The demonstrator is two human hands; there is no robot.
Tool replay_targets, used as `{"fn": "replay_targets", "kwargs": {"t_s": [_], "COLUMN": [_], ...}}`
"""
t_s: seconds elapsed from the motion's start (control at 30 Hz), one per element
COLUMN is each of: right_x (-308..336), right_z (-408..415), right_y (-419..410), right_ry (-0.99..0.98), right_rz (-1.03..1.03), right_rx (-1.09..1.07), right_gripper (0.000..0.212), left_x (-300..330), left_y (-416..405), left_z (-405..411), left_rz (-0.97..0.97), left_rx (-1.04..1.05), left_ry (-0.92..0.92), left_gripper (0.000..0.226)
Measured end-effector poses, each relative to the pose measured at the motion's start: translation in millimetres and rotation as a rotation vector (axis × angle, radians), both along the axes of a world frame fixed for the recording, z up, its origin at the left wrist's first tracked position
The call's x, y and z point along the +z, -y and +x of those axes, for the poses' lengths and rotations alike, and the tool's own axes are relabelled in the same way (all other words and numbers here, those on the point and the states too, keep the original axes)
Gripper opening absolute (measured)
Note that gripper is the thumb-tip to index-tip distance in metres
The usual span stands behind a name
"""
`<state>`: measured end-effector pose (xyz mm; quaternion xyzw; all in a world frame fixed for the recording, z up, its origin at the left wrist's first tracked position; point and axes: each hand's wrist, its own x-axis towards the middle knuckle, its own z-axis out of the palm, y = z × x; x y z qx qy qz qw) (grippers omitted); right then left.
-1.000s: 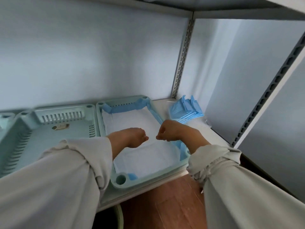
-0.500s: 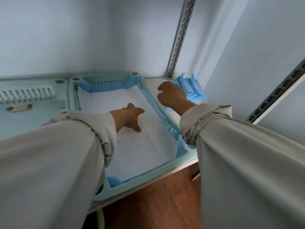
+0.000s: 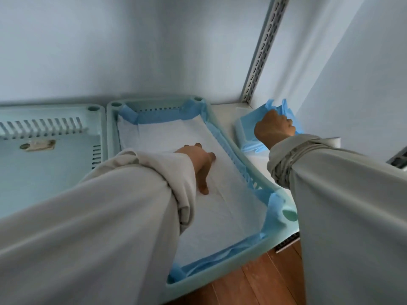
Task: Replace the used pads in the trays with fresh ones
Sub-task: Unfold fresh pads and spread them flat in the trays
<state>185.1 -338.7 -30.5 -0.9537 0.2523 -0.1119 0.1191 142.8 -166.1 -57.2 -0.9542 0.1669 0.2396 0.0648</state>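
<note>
A pale green tray (image 3: 222, 275) on the shelf holds a white pad (image 3: 222, 203) with blue edges folded up against its walls. My left hand (image 3: 201, 164) rests flat on that pad, fingers spread, holding nothing. Right of the tray lies a stack of folded blue pads (image 3: 246, 137) in the shelf's back corner. My right hand (image 3: 274, 128) is on top of that stack with its fingers curled around the blue pads. A second pale green tray (image 3: 55, 170) at the left has no pad in it.
A slotted metal upright (image 3: 262, 56) rises at the back right corner, beside the wall (image 3: 352, 73). The shelf's front edge (image 3: 288, 243) runs below the tray, with wooden floor (image 3: 253, 285) under it. My sleeves cover much of the foreground.
My right hand moved from over the tray to the blue pad stack at the right and closed on it. My left hand opened and settled flat on the pad. The view shifted closer.
</note>
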Motion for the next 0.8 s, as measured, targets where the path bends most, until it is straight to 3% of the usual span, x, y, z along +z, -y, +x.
{"fn": "replay_targets", "kwargs": {"t_s": [0.17,0.33,0.53,0.8], "right_x": [-2,9,56,111], "right_z": [-7,-22,-52,-102], "right_y": [-5,-19,-38,-104], "right_ry": [0.175,0.413,0.648,0.710], "right_rz": [0.208,0.116,0.193,0.461], "right_rx": [0.031,0.163,0.271,0.359], "right_gripper": [0.044,0.039,0.042,0.040], "left_x": [0,-3,11,87], "left_y": [-1,-7,-33,-91], "left_z": [0,-10,-52,-101], "left_rz": [-0.019,-0.088,-0.387,-0.557], "left_rx": [0.024,0.040,0.099,0.223], "left_ry": [-0.027,-0.017,-0.114,0.158], "left_gripper": [0.110,0.099,0.082,0.074]}}
